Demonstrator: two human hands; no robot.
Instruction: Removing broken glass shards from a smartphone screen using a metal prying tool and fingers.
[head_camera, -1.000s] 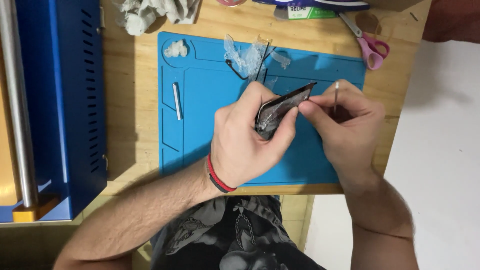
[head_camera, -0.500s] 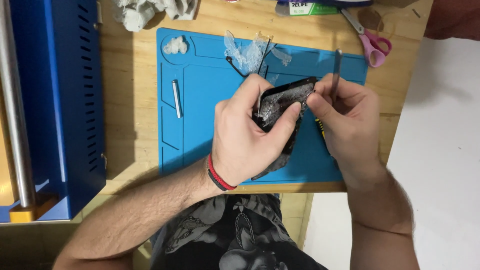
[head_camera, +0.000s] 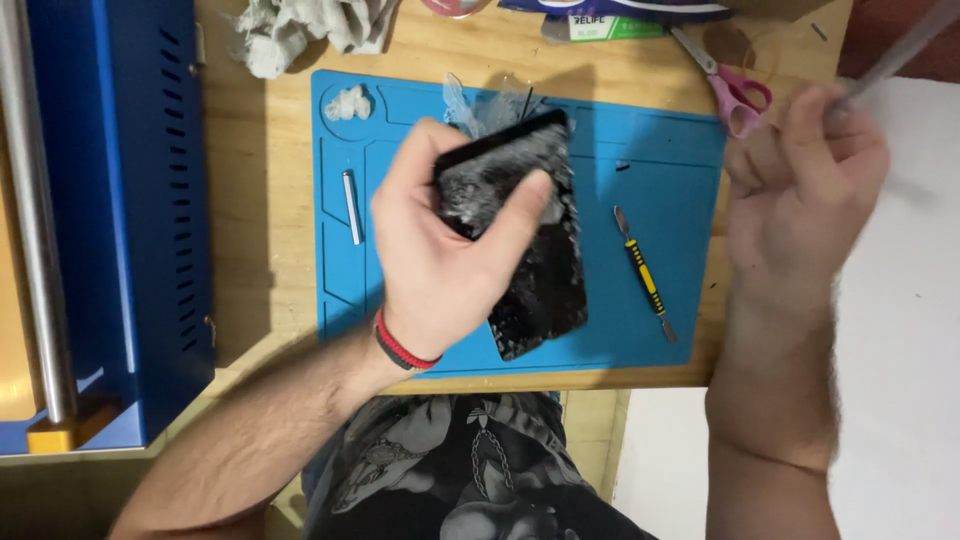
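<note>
My left hand (head_camera: 435, 265) grips a black phone (head_camera: 545, 285) with a shattered screen, holding it tilted over the blue work mat (head_camera: 670, 170), thumb pressed across the glass. Away to the right, past the mat's edge, my right hand (head_camera: 800, 190) is closed on a thin grey tool (head_camera: 895, 48) that is blurred and points up and right. A pry tool with a yellow and black handle (head_camera: 643, 275) lies loose on the mat between the two hands.
A small metal rod (head_camera: 350, 207) and a white wad (head_camera: 347, 103) lie on the mat's left side. Pink-handled scissors (head_camera: 735, 92) and crumpled tissue (head_camera: 300, 30) sit on the wooden table behind. A blue machine (head_camera: 120, 200) stands at the left.
My right hand has pulled away from the phone to the right, lifting the thin tool. The yellow-handled pry tool now lies on the mat. My left hand has turned the phone flatter.
</note>
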